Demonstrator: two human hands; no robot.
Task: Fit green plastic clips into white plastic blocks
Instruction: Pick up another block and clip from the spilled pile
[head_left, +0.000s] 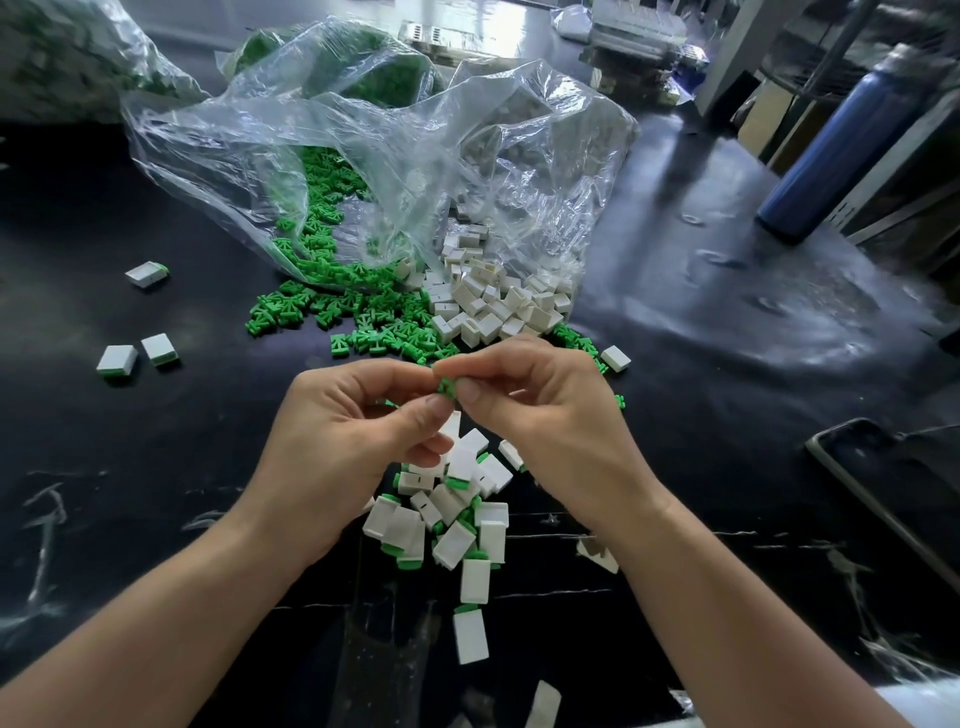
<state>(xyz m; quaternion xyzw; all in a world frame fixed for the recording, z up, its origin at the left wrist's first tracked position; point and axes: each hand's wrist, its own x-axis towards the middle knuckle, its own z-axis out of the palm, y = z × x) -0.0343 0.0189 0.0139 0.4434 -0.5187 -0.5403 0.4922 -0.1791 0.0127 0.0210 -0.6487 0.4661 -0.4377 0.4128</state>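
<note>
Left grip (353, 441) and right grip (545, 415) pinch one tiny green plastic clip (447, 387): probably light, stiff, slippery; best held by its edges

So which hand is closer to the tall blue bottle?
Right. The right hand is down-left of the tall blue bottle; the left hand is even farther left.

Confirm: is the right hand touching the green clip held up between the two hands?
Touching. The head view shows the right hand pinching the green clip between thumb and forefinger, with no gap visible.
</note>
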